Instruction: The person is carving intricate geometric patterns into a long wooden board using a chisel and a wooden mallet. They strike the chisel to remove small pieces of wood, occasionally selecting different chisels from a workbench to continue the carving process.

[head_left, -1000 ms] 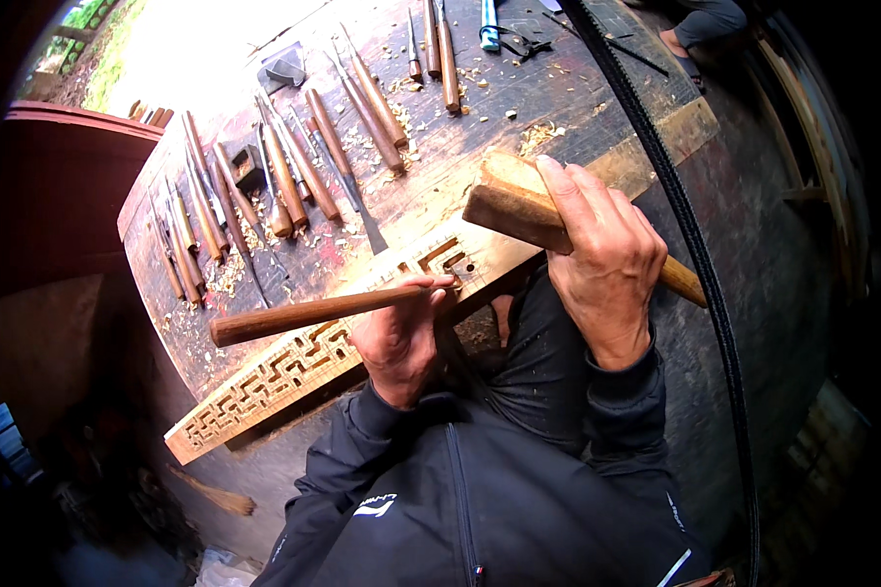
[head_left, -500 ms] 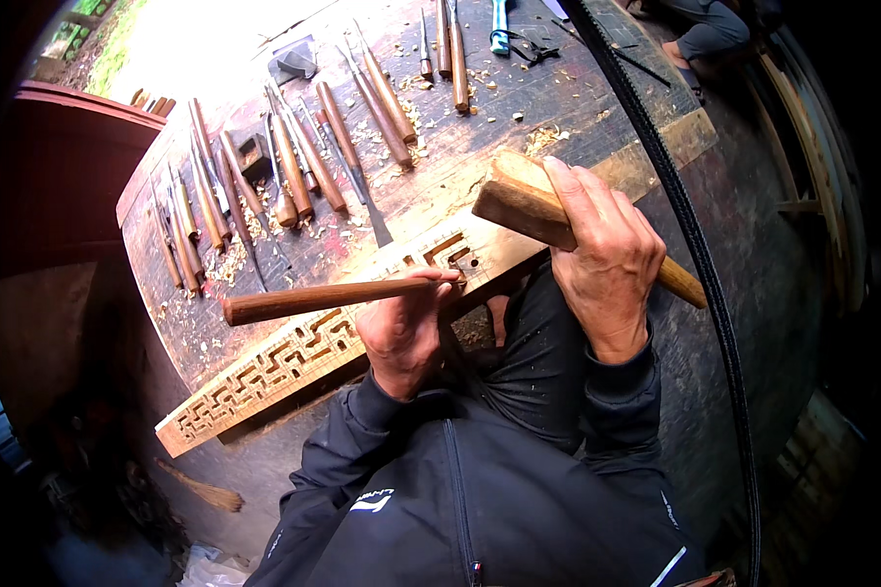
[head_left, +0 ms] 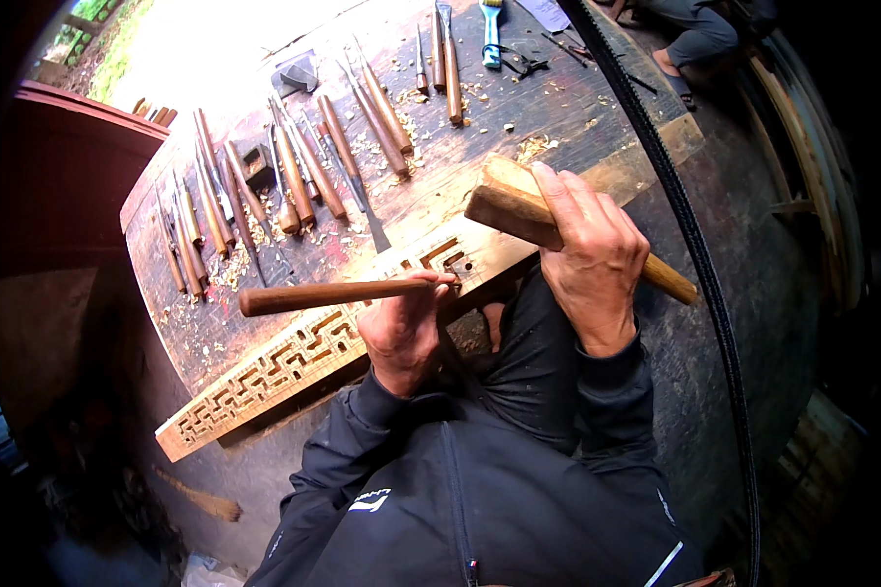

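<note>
A long pale wooden board (head_left: pixel 504 252), cut with an angular fretwork pattern, lies along the near edge of the workbench. My left hand (head_left: pixel 399 338) is closed around the lower part of a carving chisel (head_left: pixel 328 296). Its long brown handle points left over the board, and its cutting end, mostly hidden by my fingers, is at the carved slots near a small dark hole. In my right hand (head_left: pixel 597 259) is a wooden mallet (head_left: pixel 514 201), gripped close below its block-shaped head. The head hangs above the board's right part, apart from the chisel's handle end.
Several wood-handled chisels (head_left: pixel 338 142) and shavings lie across the dark workbench (head_left: pixel 548 108). A blue-handled brush (head_left: pixel 491 37) is at the far side. A black strap (head_left: pixel 700 235) crosses the right of view. Another person's leg (head_left: pixel 700 39) shows far right; a broom (head_left: pixel 201 496) lies lower left.
The chisel's handle end has swung slightly right and up. The mallet appears a little farther left, though the whole view has also shifted slightly. Both grips look the same.
</note>
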Available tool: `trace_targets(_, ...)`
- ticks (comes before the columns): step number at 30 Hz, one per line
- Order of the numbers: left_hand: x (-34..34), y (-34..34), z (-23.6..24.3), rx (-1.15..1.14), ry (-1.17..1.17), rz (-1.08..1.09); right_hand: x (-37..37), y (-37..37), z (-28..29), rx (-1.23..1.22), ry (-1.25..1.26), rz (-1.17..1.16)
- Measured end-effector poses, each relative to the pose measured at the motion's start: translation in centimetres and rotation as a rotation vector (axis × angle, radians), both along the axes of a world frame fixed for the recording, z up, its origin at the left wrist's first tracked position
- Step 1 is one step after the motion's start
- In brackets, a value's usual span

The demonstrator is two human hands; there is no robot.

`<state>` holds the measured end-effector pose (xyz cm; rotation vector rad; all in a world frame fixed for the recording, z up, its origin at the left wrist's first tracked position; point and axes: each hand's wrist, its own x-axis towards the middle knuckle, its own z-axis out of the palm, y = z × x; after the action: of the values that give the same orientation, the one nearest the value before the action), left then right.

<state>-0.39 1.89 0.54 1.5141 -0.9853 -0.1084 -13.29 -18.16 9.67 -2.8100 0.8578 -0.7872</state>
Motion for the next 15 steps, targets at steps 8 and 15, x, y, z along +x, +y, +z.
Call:
trace_targets(8, -0.3, -0.7, 1.9, 0.133, -0.356, 0.023, -0.1, 0.1, 2.3, 0.05, -0.245, 0.123)
trace_targets(15, -0.3, -0.6, 2.1, 0.26, -0.337, 0.049, 0.6, -0.1, 11.1, -0.015, -0.491, 0.354)
